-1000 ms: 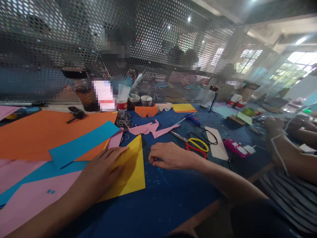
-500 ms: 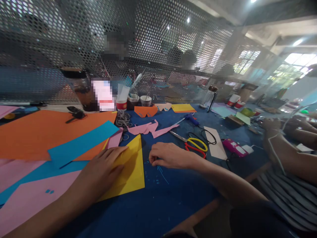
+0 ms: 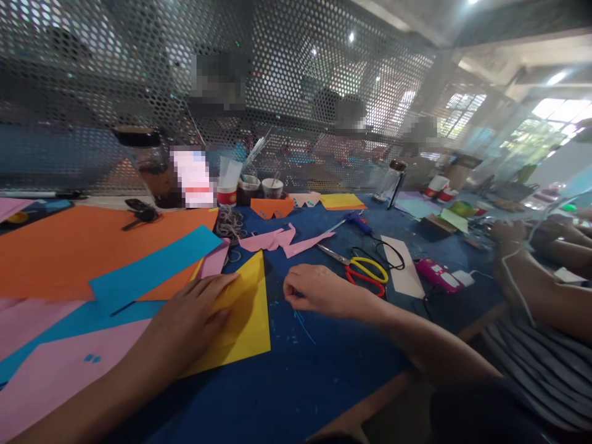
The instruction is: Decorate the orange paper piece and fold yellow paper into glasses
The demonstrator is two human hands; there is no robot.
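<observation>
My left hand lies flat on a folded yellow sheet of paper, its fingers stretched out over the left part. A crease runs near the sheet's upper corner. To the right, my right hand rests on the blue table with its fingers curled in, and nothing shows between them. Scissors with yellow and red handles lie just beyond that hand. Cut pink paper pieces lie ahead of both hands. A blue paper strip sits on an orange sheet at the left.
A blue glue gun, a pale card and a magenta device lie at the right. Cups, a jar and a phone stand along the perforated metal screen. Another person's arm is at far right.
My right hand has shifted slightly to the right, its fingers still curled. My left hand and the yellow sheet have stayed in place.
</observation>
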